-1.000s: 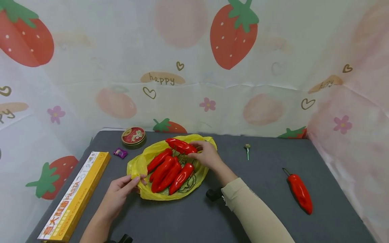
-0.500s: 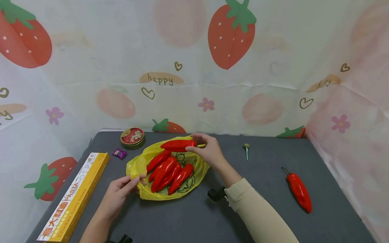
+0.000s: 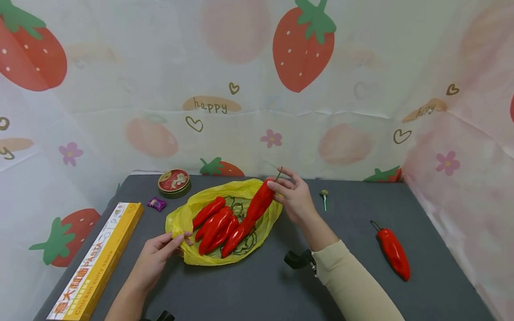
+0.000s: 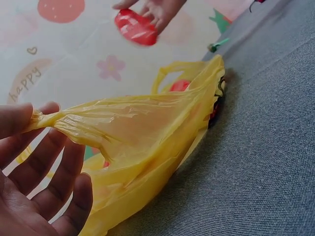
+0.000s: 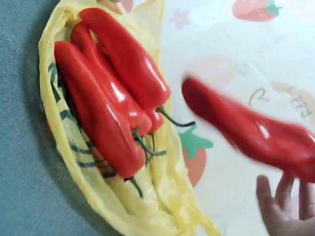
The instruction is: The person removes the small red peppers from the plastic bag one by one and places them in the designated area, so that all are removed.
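Observation:
In the head view my left hand (image 3: 154,256) pinches the left rim of a yellow plastic bag (image 3: 182,223). The left wrist view shows that bunched corner of the bag (image 4: 138,123) between thumb and fingers. Several red chili peppers (image 3: 217,229) with dark green stems lie inside the open bag. Over its right side, my right hand (image 3: 296,198) holds another red chili pepper (image 3: 261,200) near the stem end, its tip slanting down to the left. From the right wrist this held pepper (image 5: 251,130) appears apart from the peppers (image 5: 98,108) in the bag.
A single chili pepper (image 3: 394,254) lies on the grey table at right, with a small green-stemmed item (image 3: 324,199) farther back. To the left are a yellow pasta box (image 3: 98,263), a purple wrapped candy (image 3: 156,204) and a round red-lidded tin (image 3: 174,183).
My right hand has moved right with the pepper and turned it from lying level to a steep slant, stem up. The left hand has kept its place on the bag rim.

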### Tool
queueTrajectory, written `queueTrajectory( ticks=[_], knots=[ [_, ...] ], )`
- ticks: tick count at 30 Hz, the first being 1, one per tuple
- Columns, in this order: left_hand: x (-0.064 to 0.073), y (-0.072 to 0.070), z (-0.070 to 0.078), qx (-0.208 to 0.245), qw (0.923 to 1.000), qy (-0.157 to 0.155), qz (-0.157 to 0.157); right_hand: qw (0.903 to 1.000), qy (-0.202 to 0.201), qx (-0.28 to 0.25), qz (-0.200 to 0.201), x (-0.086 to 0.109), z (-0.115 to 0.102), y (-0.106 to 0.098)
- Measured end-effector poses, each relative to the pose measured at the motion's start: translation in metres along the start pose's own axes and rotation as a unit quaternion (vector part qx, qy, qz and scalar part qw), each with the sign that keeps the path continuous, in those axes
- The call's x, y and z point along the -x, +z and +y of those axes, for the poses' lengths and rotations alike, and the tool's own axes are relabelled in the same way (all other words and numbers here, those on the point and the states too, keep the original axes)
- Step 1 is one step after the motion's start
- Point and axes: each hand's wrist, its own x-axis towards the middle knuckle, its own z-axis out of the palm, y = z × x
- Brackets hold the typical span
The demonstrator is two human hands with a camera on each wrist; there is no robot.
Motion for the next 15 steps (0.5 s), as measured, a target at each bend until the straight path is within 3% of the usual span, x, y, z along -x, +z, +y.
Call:
queueTrajectory(
  ticks=[6, 15],
  knots=[
    [0.000, 0.001, 0.000, 0.002, 1.0000, -0.008, 0.003, 0.9987, -0.008, 0.002, 0.050, 0.005, 0.004, -0.010],
    [-0.001, 0.002, 0.001, 0.001, 0.9999, -0.015, 0.001, 0.9918, -0.030, 0.114, 0.051, 0.017, 0.007, -0.026]
  ],
)
